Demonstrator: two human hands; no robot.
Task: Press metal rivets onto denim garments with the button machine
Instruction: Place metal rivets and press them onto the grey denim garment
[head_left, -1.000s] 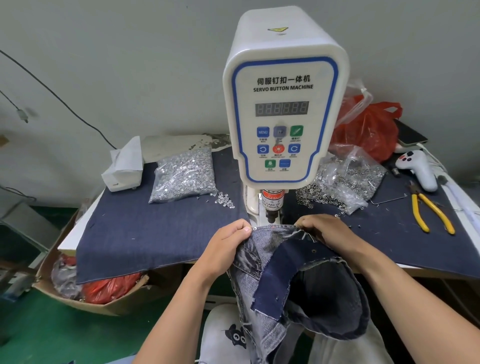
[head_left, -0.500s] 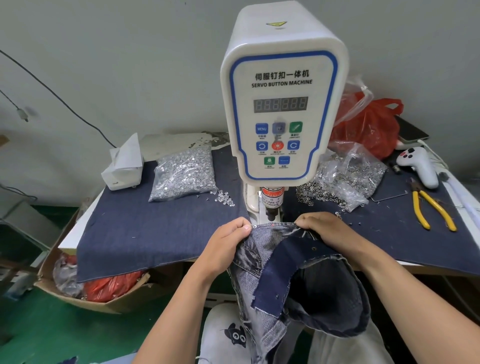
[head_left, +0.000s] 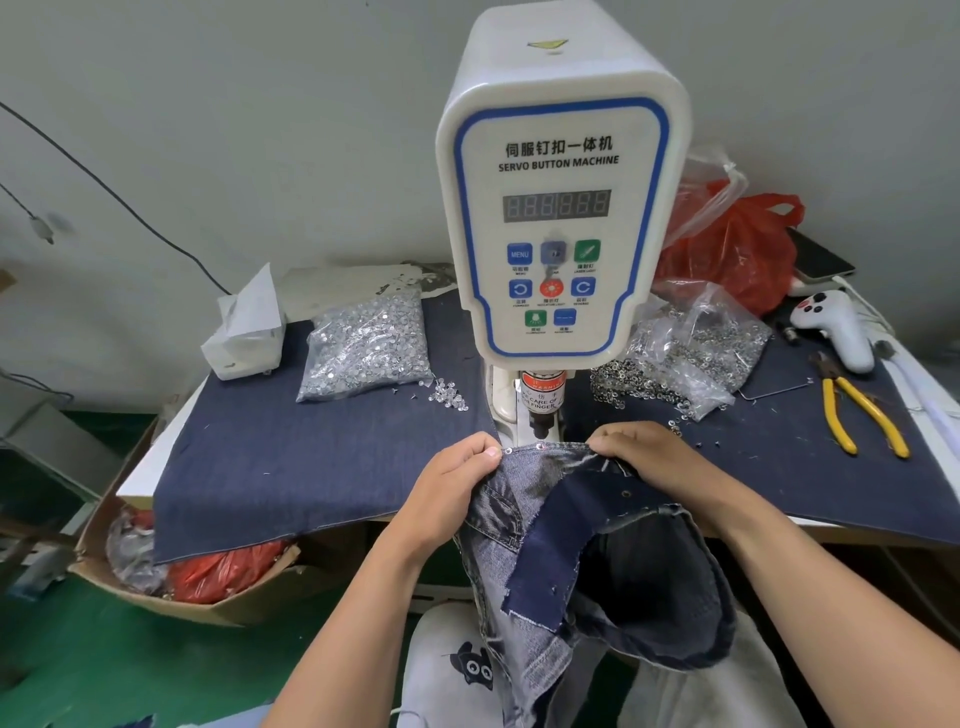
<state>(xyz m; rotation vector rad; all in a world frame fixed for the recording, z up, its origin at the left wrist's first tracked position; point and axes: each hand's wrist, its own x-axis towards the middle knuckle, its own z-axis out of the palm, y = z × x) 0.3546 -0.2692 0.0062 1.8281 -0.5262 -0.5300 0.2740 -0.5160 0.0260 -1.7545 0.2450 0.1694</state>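
A white servo button machine (head_left: 558, 208) stands at the table's middle, its dark press head (head_left: 540, 423) just above the garment's edge. The denim garment (head_left: 587, 545) hangs from the table's front edge down over my lap. My left hand (head_left: 449, 486) pinches its upper edge on the left, next to a small metal rivet (head_left: 508, 451). My right hand (head_left: 649, 460) grips the same edge on the right. The fabric is stretched between both hands under the press head, where a second rivet (head_left: 541, 446) shows.
A clear bag of silver rivets (head_left: 366, 345) lies left of the machine, loose pieces beside it. An open bag of ring parts (head_left: 685, 358) lies right. Yellow-handled pliers (head_left: 857, 410), a white handheld device (head_left: 836, 327) and a red bag (head_left: 737, 249) are far right. A tissue box (head_left: 247, 327) sits back left.
Both hands keep their hold on the denim edge and have barely moved. The camera view has shifted slightly downward.
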